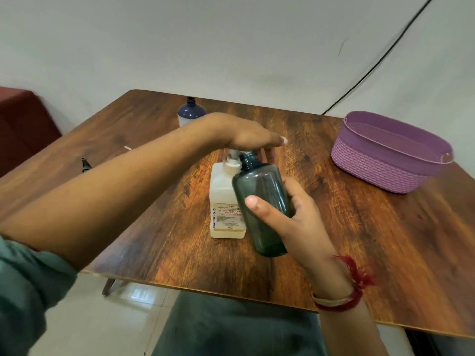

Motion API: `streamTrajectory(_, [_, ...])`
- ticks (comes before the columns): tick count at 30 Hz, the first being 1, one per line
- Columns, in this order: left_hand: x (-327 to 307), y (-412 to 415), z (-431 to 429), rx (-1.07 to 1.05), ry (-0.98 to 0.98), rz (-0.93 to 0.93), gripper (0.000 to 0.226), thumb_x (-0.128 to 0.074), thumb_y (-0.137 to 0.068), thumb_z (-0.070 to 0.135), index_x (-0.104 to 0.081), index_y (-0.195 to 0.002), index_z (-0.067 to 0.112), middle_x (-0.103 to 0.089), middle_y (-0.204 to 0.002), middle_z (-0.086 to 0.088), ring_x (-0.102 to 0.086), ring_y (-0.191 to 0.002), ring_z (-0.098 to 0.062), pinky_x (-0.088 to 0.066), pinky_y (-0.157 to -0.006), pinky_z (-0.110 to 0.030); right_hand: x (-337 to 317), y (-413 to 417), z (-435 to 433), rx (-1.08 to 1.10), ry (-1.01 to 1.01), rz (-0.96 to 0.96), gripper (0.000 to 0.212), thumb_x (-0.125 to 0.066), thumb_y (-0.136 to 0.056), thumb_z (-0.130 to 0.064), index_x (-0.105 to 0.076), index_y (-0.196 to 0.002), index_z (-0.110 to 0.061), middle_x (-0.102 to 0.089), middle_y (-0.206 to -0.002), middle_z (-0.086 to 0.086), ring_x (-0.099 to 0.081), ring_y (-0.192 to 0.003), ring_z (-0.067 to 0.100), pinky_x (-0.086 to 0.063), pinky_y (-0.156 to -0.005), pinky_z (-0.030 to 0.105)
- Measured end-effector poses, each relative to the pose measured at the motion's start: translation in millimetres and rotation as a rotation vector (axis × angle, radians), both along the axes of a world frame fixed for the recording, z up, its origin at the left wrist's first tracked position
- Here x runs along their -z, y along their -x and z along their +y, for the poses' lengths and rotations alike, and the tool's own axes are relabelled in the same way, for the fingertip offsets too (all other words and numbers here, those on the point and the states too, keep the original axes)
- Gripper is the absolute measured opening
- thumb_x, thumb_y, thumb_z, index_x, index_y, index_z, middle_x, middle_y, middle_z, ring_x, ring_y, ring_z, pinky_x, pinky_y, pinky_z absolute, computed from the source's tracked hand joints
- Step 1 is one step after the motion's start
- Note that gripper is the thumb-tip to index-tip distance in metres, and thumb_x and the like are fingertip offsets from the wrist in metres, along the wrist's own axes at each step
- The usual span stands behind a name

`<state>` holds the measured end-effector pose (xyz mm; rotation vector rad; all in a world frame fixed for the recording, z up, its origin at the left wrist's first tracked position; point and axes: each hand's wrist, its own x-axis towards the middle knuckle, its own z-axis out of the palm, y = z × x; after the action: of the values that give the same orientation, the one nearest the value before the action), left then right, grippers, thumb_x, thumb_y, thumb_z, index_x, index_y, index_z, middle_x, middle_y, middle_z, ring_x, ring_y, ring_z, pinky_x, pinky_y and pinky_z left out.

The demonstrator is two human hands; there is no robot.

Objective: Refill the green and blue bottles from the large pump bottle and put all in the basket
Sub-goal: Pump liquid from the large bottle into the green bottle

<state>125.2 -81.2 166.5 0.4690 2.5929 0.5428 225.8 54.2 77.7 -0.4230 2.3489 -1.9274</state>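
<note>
The large white pump bottle (pixel 223 201) with a printed label stands in the middle of the wooden table (pixel 359 240). My left hand (pixel 246 133) lies flat on top of its pump head, fingers straight. My right hand (pixel 295 217) grips the dark green bottle (pixel 262 201), tilted with its uncapped neck right beside the pump nozzle. The blue bottle (pixel 190 113) stands uncapped at the table's far side, partly hidden behind my left wrist. The purple basket (pixel 385 155) sits at the right with nothing visible inside.
A dark cap or nozzle piece (pixel 85 165) and a thin white tube (pixel 127 148) lie on the table's left part. A black cable (pixel 372 68) runs down the wall behind the basket. A reddish seat (pixel 23 124) stands at the far left.
</note>
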Motion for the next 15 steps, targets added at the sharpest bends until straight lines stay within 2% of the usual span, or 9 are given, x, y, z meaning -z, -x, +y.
streamTrajectory(3, [-9, 1, 3, 0.039, 0.060, 0.003, 0.063, -0.013, -0.101, 0.050, -0.060, -0.124, 0.015, -0.060, -0.100, 0.008, -0.053, -0.087, -0.004, -0.031, -0.093, -0.033, -3, 1, 1, -0.002, 0.017, -0.003, 0.060, -0.069, -0.055, -0.062, -0.058, -0.106, -0.033, -0.070, -0.099, -0.012, -0.069, -0.090, 0.007, -0.058, -0.072, 0.030])
streamTrajectory(5, [-7, 3, 3, 0.026, 0.026, 0.013, 0.062, -0.014, -0.101, 0.049, -0.061, -0.123, 0.014, -0.062, -0.110, 0.001, -0.054, -0.092, -0.009, -0.031, -0.091, -0.033, -4, 2, 1, -0.005, 0.020, 0.002, 0.061, -0.069, -0.055, -0.062, -0.059, -0.106, -0.031, -0.070, -0.099, -0.011, -0.069, -0.089, 0.006, -0.057, -0.070, 0.027])
streamTrajectory(8, [2, 1, 0, -0.031, -0.115, -0.020, 0.060, -0.017, -0.103, 0.043, -0.064, -0.116, 0.009, -0.065, -0.097, 0.001, -0.057, -0.084, -0.008, -0.038, -0.083, -0.030, -2, 2, 1, -0.002, -0.001, 0.002, 0.058, -0.068, -0.056, -0.062, -0.058, -0.105, -0.033, -0.069, -0.098, -0.012, -0.069, -0.089, 0.006, -0.058, -0.072, 0.029])
streamTrajectory(11, [3, 1, 0, -0.036, -0.088, -0.010, 0.059, -0.018, -0.103, 0.043, -0.065, -0.116, 0.009, -0.063, -0.091, 0.005, -0.055, -0.081, -0.006, -0.037, -0.071, -0.022, -1, 2, 0, 0.000, -0.006, 0.011, 0.054, -0.069, -0.057, -0.062, -0.058, -0.102, -0.034, -0.069, -0.097, -0.013, -0.069, -0.089, 0.007, -0.059, -0.072, 0.032])
streamTrajectory(13, [-4, 1, 1, 0.004, -0.019, -0.010, 0.059, -0.016, -0.103, 0.045, -0.064, -0.117, 0.012, -0.062, -0.095, 0.006, -0.054, -0.083, -0.003, -0.037, -0.072, -0.023, -3, 2, 1, -0.002, -0.005, 0.010, 0.055, -0.069, -0.056, -0.062, -0.059, -0.102, -0.034, -0.069, -0.098, -0.012, -0.069, -0.089, 0.008, -0.059, -0.074, 0.034])
streamTrajectory(15, [-11, -1, 4, 0.035, 0.021, 0.005, 0.061, -0.013, -0.102, 0.046, -0.061, -0.121, 0.013, -0.061, -0.107, 0.002, -0.054, -0.088, -0.006, -0.036, -0.082, -0.028, -7, 3, 1, -0.001, 0.002, 0.009, 0.056, -0.070, -0.056, -0.063, -0.059, -0.103, -0.034, -0.070, -0.098, -0.011, -0.069, -0.090, 0.009, -0.059, -0.076, 0.038])
